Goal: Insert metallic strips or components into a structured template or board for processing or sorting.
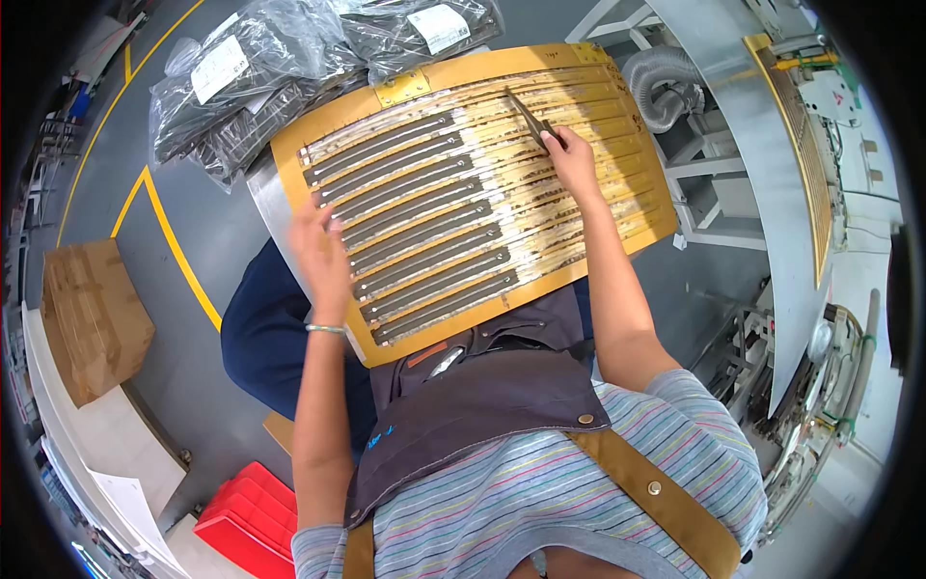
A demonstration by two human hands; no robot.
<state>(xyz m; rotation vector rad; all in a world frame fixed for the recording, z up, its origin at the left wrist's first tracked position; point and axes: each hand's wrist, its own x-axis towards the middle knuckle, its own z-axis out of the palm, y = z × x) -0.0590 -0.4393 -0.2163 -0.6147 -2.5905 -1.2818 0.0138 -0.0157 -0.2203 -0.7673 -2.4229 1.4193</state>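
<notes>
A yellow-brown slotted fixture board [470, 302] lies tilted in front of me, above my lap. Dark narrow strips [419, 216], several of them, fill the left part of its parallel slots, each with a small shiny spot near its right end. Worn, whitish residue marks the slots farther right. My right hand [573, 159] grips dark metal tweezers [527, 116], their tips over the upper slots right of the strips. Blurred at the board's left edge, my left hand [318, 253] has its fingers somewhat apart, and I see nothing in it.
Clear plastic bags [289, 51] of dark items, bearing labels, lie beyond the board. A cardboard box [94, 318] and a red plastic bin [249, 521] stand at left. At right are a flexible duct [655, 83], a metal-topped bench [752, 159] and another slotted board [792, 152].
</notes>
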